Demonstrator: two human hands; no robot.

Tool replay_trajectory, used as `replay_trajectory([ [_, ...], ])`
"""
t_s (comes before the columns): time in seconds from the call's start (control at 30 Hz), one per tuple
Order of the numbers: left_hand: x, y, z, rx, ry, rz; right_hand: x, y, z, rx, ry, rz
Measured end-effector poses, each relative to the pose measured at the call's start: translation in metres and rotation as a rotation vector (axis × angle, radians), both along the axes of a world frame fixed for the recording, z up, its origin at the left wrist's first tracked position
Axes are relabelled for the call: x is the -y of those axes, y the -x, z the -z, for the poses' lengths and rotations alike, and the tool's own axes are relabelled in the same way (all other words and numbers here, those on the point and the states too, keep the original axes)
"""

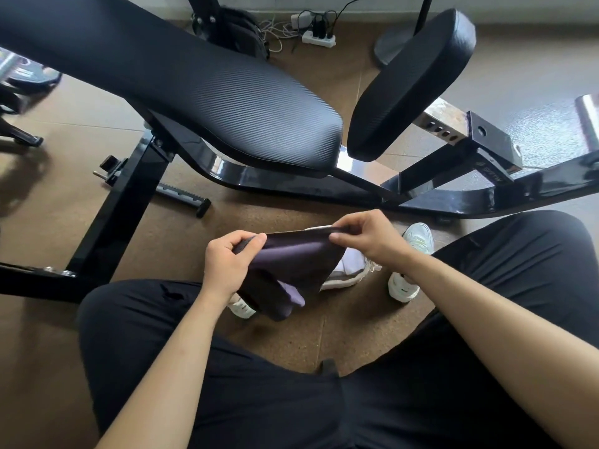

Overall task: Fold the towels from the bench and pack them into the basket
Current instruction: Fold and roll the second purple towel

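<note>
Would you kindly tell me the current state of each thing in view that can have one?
towel: held in the air by its top edge, hanging loosely, not yet neatly folded
left hand: pinches the towel's left end
right hand: pinches the towel's right end
bench: standing, no towel on its visible pads
power strip: on the floor, plugs inserted
basket: not in view

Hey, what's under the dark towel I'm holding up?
Under the towel, held by the left hand and right hand, white shoes show on the brown floor. The towel hides parts of them.
</note>
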State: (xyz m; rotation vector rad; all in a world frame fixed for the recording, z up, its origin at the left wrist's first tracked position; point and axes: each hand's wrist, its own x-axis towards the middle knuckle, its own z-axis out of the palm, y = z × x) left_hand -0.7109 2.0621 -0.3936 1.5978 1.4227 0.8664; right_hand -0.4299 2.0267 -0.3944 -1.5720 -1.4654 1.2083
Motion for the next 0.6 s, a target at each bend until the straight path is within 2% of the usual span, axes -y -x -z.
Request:
replay_trajectory([
  [0.1,-0.004,0.006,0.006,-0.13,0.01,0.022,0.002,-0.008,-0.013,-0.166,0.017,0.128],
  [0.23,-0.002,0.003,0.007,-0.438,-0.122,0.136,0.001,-0.014,-0.026,-0.277,-0.051,0.321],
  [0.3,-0.003,-0.003,0.008,-0.47,-0.169,0.164,0.001,-0.016,-0.035,-0.305,-0.078,0.391],
  [0.4,-0.005,-0.011,0.012,-0.499,-0.132,0.177,0.002,-0.024,-0.044,-0.384,-0.117,0.483],
  [0.6,-0.009,-0.01,0.027,-0.563,0.044,0.192,-0.006,-0.048,-0.042,-0.301,-0.183,0.609],
])
